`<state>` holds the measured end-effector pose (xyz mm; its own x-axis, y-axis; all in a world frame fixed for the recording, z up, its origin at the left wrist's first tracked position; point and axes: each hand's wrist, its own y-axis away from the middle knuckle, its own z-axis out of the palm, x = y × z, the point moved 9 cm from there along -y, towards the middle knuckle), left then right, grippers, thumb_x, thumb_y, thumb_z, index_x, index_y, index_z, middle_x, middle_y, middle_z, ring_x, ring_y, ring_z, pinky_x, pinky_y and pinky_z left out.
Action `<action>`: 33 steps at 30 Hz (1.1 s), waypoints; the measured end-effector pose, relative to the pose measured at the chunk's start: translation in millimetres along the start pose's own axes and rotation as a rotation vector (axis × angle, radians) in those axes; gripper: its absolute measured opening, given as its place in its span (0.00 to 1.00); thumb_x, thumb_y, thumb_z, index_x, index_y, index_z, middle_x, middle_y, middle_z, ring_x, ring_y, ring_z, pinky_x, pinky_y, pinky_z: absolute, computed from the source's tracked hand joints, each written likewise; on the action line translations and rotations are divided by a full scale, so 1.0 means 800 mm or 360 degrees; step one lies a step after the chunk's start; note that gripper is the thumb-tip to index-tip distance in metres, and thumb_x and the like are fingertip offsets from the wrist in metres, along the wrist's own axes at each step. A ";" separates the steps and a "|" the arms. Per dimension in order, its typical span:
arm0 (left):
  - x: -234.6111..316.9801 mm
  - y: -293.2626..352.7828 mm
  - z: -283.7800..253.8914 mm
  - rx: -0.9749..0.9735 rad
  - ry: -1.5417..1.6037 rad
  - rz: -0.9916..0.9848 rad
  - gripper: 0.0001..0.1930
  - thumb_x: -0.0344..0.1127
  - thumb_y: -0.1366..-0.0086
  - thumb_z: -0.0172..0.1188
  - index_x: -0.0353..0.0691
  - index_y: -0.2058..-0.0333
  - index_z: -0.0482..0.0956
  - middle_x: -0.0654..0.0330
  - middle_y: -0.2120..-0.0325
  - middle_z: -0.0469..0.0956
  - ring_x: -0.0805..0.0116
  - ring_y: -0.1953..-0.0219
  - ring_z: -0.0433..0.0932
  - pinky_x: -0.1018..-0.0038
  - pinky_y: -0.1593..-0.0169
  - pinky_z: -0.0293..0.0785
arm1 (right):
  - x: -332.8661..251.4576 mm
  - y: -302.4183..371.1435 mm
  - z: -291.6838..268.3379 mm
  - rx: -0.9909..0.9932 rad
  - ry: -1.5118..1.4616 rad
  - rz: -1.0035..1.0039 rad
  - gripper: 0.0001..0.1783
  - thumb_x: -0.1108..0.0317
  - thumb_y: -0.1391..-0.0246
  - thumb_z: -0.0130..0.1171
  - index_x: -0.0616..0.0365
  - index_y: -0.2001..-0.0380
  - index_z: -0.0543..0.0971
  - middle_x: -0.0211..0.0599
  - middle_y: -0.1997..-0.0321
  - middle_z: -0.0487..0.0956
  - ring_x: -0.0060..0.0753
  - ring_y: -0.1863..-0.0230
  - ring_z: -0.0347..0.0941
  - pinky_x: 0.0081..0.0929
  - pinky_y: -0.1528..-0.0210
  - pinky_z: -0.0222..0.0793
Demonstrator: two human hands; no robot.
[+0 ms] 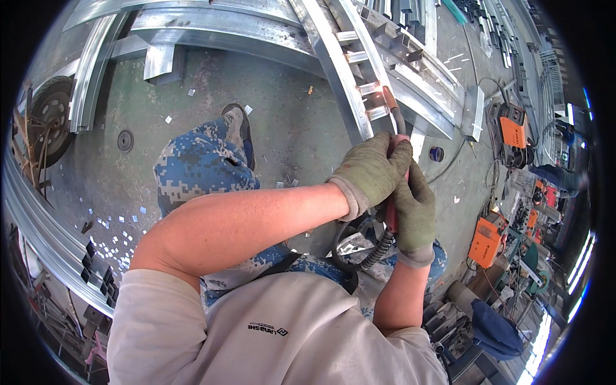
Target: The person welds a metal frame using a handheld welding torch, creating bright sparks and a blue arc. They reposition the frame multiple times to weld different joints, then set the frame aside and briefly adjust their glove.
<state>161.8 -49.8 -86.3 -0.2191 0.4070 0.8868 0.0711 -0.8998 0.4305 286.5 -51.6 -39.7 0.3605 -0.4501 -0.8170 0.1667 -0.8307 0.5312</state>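
Both my hands wear green work gloves and grip a welding torch (pixel 393 115) with a red handle and a copper nozzle. My left hand (pixel 372 170) wraps the upper part of the handle, and my right hand (pixel 414 212) holds it lower, just above the black ribbed cable (pixel 375 250). The nozzle points up at a ladder-like metal frame (pixel 350 64) of silver square tubes and touches or nearly touches one of its short cross pieces. My knee in blue camouflage trousers (pixel 199 167) is raised below the frame.
Long silver metal tubes (pixel 48 237) lie at the left, more profiles (pixel 218 29) at the top. A tyre (pixel 48 115) sits at far left. Orange welding machines (pixel 487 240) (pixel 513 128) stand at the right on the concrete floor (pixel 282 122), which is scattered with small metal offcuts.
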 end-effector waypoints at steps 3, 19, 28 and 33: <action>0.009 0.001 -0.001 -0.0021 0.0023 0.0010 0.23 0.54 0.24 0.56 0.35 0.53 0.80 0.44 0.60 0.84 0.53 0.57 0.84 0.62 0.51 0.77 | -0.016 0.004 0.006 -0.0049 -0.0031 -0.0170 0.34 0.67 0.31 0.62 0.67 0.27 0.65 0.41 0.37 0.79 0.28 0.43 0.78 0.27 0.41 0.75; 0.016 0.005 -0.033 0.0281 0.0211 0.0028 0.24 0.52 0.23 0.57 0.34 0.48 0.78 0.45 0.58 0.85 0.53 0.56 0.85 0.62 0.51 0.79 | -0.027 -0.029 0.029 -0.0036 -0.0152 -0.0125 0.33 0.63 0.33 0.66 0.64 0.29 0.71 0.36 0.39 0.81 0.24 0.46 0.77 0.22 0.44 0.74; 0.021 -0.005 -0.043 0.0434 0.0166 0.0036 0.24 0.53 0.25 0.58 0.34 0.48 0.79 0.41 0.57 0.85 0.45 0.54 0.86 0.58 0.49 0.79 | -0.031 -0.056 0.033 -0.0059 0.0021 -0.0074 0.32 0.60 0.32 0.66 0.63 0.31 0.73 0.35 0.42 0.82 0.25 0.47 0.77 0.24 0.44 0.74; 0.021 -0.008 -0.044 0.0433 0.0178 -0.0002 0.24 0.54 0.25 0.58 0.34 0.49 0.79 0.39 0.57 0.84 0.39 0.52 0.84 0.55 0.48 0.79 | -0.036 -0.062 0.034 -0.0056 0.0034 -0.0153 0.33 0.59 0.33 0.68 0.63 0.31 0.73 0.36 0.42 0.82 0.24 0.47 0.77 0.24 0.45 0.75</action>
<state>123.8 -42.7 -79.9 -0.3241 0.3746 0.8687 0.3256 -0.8180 0.4742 242.7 -6.3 -48.9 0.3604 -0.3615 -0.8599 0.2336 -0.8575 0.4584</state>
